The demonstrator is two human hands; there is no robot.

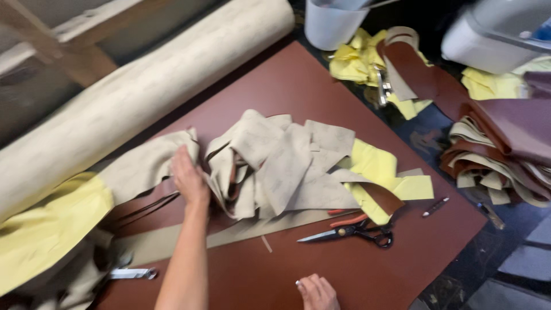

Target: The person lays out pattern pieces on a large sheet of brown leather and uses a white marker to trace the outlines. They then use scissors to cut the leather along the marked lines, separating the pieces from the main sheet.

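Beige scraps point(275, 166) — left hand point(188, 178) atop

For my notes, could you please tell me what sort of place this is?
Probably a leather or upholstery workshop: a big roll of material, cut scraps piled on a brown sheet, and scissors.

Bare forearms, no sleeves, light-painted thumbnail.

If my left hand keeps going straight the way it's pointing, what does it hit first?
The left hand already rests on the beige scraps. Straight on, past their edge, it would probably meet the big beige roll, though depth is hard to judge.
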